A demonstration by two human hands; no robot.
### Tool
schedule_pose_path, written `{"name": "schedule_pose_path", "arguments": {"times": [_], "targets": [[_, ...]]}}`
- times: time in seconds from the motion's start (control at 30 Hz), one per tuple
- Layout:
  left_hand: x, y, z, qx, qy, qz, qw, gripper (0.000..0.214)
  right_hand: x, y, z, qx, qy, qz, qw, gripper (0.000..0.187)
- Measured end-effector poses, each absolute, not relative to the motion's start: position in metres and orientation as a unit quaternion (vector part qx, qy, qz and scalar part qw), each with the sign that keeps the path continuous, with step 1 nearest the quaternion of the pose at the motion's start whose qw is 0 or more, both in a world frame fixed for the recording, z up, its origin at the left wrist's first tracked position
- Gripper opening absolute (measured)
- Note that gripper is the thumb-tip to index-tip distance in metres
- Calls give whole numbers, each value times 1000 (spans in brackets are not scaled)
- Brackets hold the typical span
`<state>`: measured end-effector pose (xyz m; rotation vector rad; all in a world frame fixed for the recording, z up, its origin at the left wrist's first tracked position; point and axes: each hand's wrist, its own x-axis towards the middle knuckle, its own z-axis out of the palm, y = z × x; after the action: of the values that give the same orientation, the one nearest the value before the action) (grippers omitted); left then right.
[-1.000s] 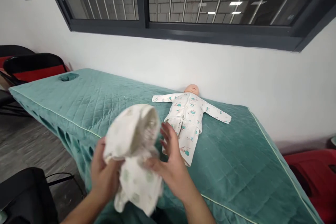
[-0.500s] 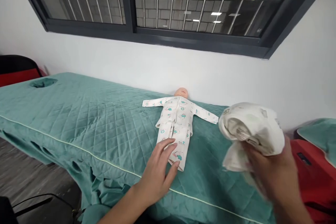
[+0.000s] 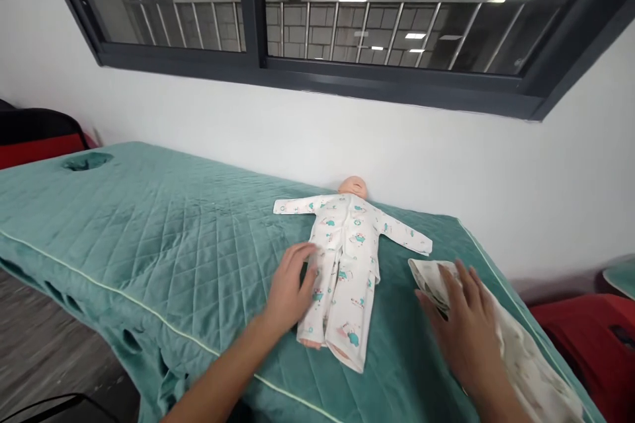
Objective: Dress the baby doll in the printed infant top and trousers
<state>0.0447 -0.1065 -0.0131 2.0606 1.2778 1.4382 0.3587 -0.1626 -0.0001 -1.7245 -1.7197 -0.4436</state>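
A baby doll [image 3: 347, 251] in white pyjamas with teal prints lies on its back on the teal quilted bed [image 3: 163, 238], head toward the wall. My left hand [image 3: 290, 287] rests flat and open on the doll's leg nearest the bed's left side. My right hand [image 3: 461, 327] lies open, fingers spread, on a white printed cloth [image 3: 520, 350] that is laid along the bed's right edge. Part of the cloth is hidden under my right hand and forearm.
The bed has a face hole [image 3: 88, 160] at its far left end. A white wall and a barred dark window [image 3: 317, 6] stand behind it. A red and black chair [image 3: 37, 135] is at the left, a red surface [image 3: 590, 337] at the right.
My right hand carried the bunched cloth from the middle to the right and set it down on the bed. My left hand let go of it and moved onto the doll's leg.
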Motion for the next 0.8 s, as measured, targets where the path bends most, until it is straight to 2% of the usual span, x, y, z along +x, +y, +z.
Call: {"name": "schedule_pose_path", "arguments": {"times": [0.13, 0.27, 0.33, 0.43, 0.6, 0.8], "targets": [[72, -29, 17, 724, 423, 515, 177, 33, 307, -103, 22, -610, -667, 8, 427, 60], [105, 48, 42, 703, 434, 488, 283, 33, 273, -22, 38, -624, -583, 173, 491, 65], [117, 74, 45, 698, 437, 462, 328, 32, 266, 14, 39, -630, -555, 190, 508, 64], [124, 92, 36, 725, 420, 436, 329, 33, 267, 44, 28, -611, -584, 210, 491, 55], [123, 96, 20, 754, 405, 424, 296, 32, 275, 44, 9, -585, -616, 225, 477, 50], [125, 98, 18, 762, 413, 401, 295, 37, 274, 43, 11, -589, -629, 207, 464, 46]]}}
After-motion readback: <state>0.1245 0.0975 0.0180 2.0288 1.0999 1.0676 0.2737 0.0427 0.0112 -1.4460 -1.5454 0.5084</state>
